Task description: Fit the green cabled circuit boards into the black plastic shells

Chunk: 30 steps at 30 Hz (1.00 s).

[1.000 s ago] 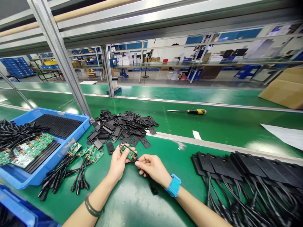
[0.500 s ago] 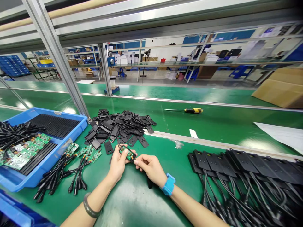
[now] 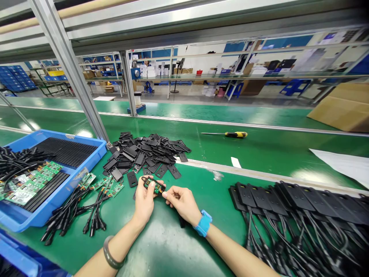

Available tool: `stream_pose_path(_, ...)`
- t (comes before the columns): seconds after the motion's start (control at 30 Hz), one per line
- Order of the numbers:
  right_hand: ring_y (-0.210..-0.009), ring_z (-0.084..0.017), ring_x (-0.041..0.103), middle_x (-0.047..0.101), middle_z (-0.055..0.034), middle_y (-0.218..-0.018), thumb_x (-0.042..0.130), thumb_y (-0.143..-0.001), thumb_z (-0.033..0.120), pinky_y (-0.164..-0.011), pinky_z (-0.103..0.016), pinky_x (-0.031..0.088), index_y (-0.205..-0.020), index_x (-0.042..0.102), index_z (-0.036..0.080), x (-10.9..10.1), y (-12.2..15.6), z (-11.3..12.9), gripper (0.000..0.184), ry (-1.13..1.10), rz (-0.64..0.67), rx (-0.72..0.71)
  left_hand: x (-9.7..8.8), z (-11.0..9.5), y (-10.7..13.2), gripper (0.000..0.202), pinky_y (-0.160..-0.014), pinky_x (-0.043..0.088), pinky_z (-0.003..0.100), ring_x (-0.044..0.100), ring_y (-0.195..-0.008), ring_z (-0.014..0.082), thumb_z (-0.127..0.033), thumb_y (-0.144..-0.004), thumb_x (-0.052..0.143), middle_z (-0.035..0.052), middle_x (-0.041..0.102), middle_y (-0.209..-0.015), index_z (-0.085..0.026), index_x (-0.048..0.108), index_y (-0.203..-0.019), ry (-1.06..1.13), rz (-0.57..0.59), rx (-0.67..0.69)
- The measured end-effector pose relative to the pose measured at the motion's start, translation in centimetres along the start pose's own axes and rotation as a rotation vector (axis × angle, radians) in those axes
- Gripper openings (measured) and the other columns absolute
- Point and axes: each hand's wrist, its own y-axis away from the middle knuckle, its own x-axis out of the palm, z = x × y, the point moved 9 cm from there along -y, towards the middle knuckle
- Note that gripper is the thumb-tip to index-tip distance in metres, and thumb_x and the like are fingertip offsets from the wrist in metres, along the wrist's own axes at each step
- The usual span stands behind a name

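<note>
My left hand (image 3: 145,202) is closed around a black plastic case with a green circuit board (image 3: 158,188) in it, thumb pressed on the board's face. Thin coloured wires show at the board's right end. There my right hand (image 3: 181,202) pinches the black cable, its fingertips touching the case's end; the exact grip is partly hidden. Below the right palm a dark piece of the cable (image 3: 182,222) hangs out. Just beyond the hands lies a heap of black case covers (image 3: 150,150). Left of them, circuit boards with cables (image 3: 99,188) rest on the green bench.
A blue tray (image 3: 99,148) at left holds boards, cables and rows of black cases. On the right lie several closed black cases with cables (image 3: 288,200). Farther back are a screwdriver (image 3: 235,134), a paper sheet (image 3: 343,165) and a carton (image 3: 343,107). A metal post (image 3: 72,73) rises at left.
The case and board have turned slightly to lie flatter in my left hand. Both hands have shifted only a little, the right fingers still at the cable end.
</note>
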Motion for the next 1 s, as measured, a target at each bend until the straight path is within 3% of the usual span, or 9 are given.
stream_pose_path(0.27, -0.048, -0.015, 0.053, 0.062, -0.002, -0.055, 0.06, -0.08, 0.047, -0.048, -0.025, 0.04, -0.062, 0.059, 0.019, -0.1, -0.2, -0.2, 0.033, 0.075, -0.035, -0.003, 0.2, -0.3, 0.1, 0.029, -0.077, 0.052, 0.031, 0.066, -0.092, 0.0209, -0.04, -0.085, 0.058, 0.0062, 0.068, -0.097, -0.023, 0.044, -0.103, -0.099, 0.017, 0.035)
stream_pose_path(0.33, -0.048, -0.015, 0.051, 0.061, -0.0009, -0.056, 0.059, -0.082, 0.046, -0.048, -0.024, 0.039, -0.063, 0.058, 0.019, 0.2, -0.1, 0.2, 0.033, 0.071, -0.001, -0.032, 0.2, -0.3, -0.2, 0.031, -0.072, 0.052, 0.029, 0.066, -0.085, 0.0197, -0.041, -0.084, 0.059, 0.0056, 0.069, -0.093, -0.022, 0.045, -0.105, -0.093, 0.018, 0.009)
stream_pose_path(0.47, -0.051, -0.014, 0.047, 0.055, 0.0012, -0.058, 0.057, -0.087, 0.041, -0.049, -0.024, 0.035, -0.066, 0.059, 0.019, -0.5, 0.4, 2.7, 0.03, 0.18, -0.029, -0.195, 0.3, 0.5, -0.6, 0.032, -0.059, 0.047, 0.023, 0.062, -0.068, 0.0152, -0.04, -0.08, 0.063, 0.0028, 0.067, -0.079, -0.018, 0.052, -0.1, -0.121, 0.063, -0.087)
stream_pose_path(0.57, -0.063, -0.016, 0.053, 0.06, -0.0021, -0.075, 0.052, -0.093, 0.033, -0.059, -0.027, 0.042, -0.084, 0.065, 0.021, -1.5, 0.8, 4.6, 0.02, 0.274, -0.097, -0.358, 1.3, 1.5, -0.3, 0.026, -0.054, 0.044, 0.021, 0.058, -0.059, 0.0128, -0.037, -0.078, 0.064, 0.001, 0.064, -0.07, -0.016, 0.058, -0.09, -0.226, 0.2, -0.14)
stream_pose_path(0.7, -0.078, -0.019, 0.057, 0.059, -0.0056, -0.086, 0.047, -0.096, 0.029, -0.07, -0.03, 0.044, -0.098, 0.069, 0.024, -1.4, 1.2, 5.3, 0.022, 0.468, -0.094, -0.522, 1.8, 2.4, 0.1, 0.019, -0.048, 0.038, 0.021, 0.053, -0.051, 0.0117, -0.035, -0.079, 0.06, 0.0015, 0.066, -0.065, -0.016, 0.059, -0.08, -0.427, 0.297, -0.114)
stream_pose_path(0.83, -0.079, -0.02, 0.056, 0.06, -0.0063, -0.084, 0.044, -0.098, 0.028, -0.07, -0.03, 0.044, -0.098, 0.069, 0.022, -0.8, 1.5, 5.1, 0.025, 0.628, -0.064, -0.588, 1.9, 2.0, 0.2, 0.013, -0.049, 0.036, 0.021, 0.054, -0.052, 0.0123, -0.03, -0.081, 0.053, 0.0004, 0.068, -0.066, -0.018, 0.056, -0.075, -0.614, 0.306, -0.035)
stream_pose_path(1.0, -0.082, -0.02, 0.057, 0.063, -0.0066, -0.087, 0.044, -0.098, 0.026, -0.074, -0.032, 0.045, -0.093, 0.068, 0.021, -0.6, 1.5, 5.2, 0.024, 0.645, -0.044, -0.603, 2.1, 1.5, 0.3, 0.01, -0.051, 0.036, 0.022, 0.054, -0.052, 0.0123, -0.025, -0.08, 0.049, -0.0021, 0.068, -0.065, -0.019, 0.056, -0.075, -0.74, 0.316, -0.009)
